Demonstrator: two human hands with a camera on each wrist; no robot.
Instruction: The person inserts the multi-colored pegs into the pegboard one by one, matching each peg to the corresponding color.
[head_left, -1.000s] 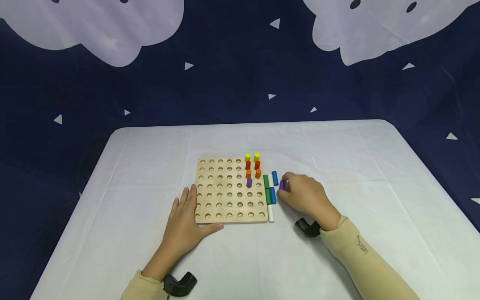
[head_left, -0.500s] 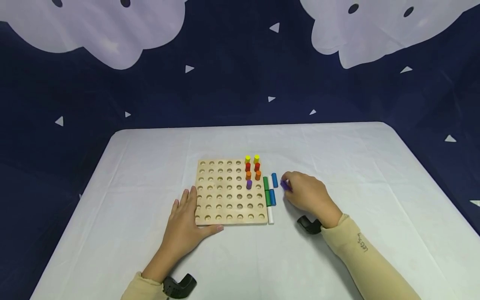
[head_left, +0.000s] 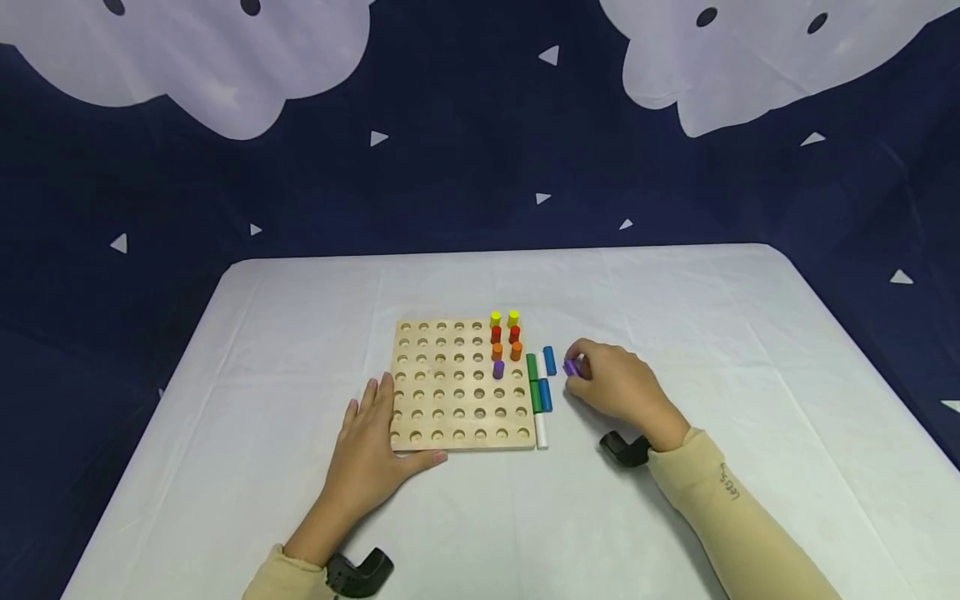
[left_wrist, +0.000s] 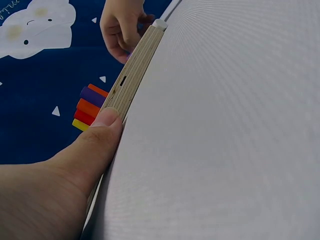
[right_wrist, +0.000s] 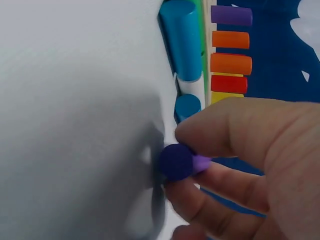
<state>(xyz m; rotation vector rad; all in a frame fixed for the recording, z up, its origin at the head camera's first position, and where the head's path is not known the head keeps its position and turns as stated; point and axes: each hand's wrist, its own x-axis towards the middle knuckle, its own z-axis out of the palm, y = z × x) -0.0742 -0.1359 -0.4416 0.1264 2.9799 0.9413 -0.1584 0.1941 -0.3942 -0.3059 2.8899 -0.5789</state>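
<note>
Beside the loose pegs, my right hand (head_left: 613, 383) pinches a purple peg (right_wrist: 176, 162) between thumb and fingers, its round end facing the right wrist camera. My left hand (head_left: 363, 454) lies against the left side of the wooden peg board (head_left: 450, 383), fingers straight, with the thumb on the board's front edge. In the left wrist view that thumb (left_wrist: 102, 127) touches the board's side. Upright at the board's far right stand two yellow, two red and two orange pegs (head_left: 516, 352). One purple peg (head_left: 498, 369) stands in the row below them.
Along the board's right edge lie two green pegs (head_left: 532, 367), two blue pegs (head_left: 550, 361) and white pegs (head_left: 542, 432). A white cloth covers the table (head_left: 262, 400). Black devices (head_left: 360, 572) sit at both wrists. A dark blue patterned backdrop (head_left: 465, 167) hangs behind.
My right hand has drawn slightly right, away from the blue pegs, with the purple peg, which has tilted in its fingers. The left hand and board stay in place.
</note>
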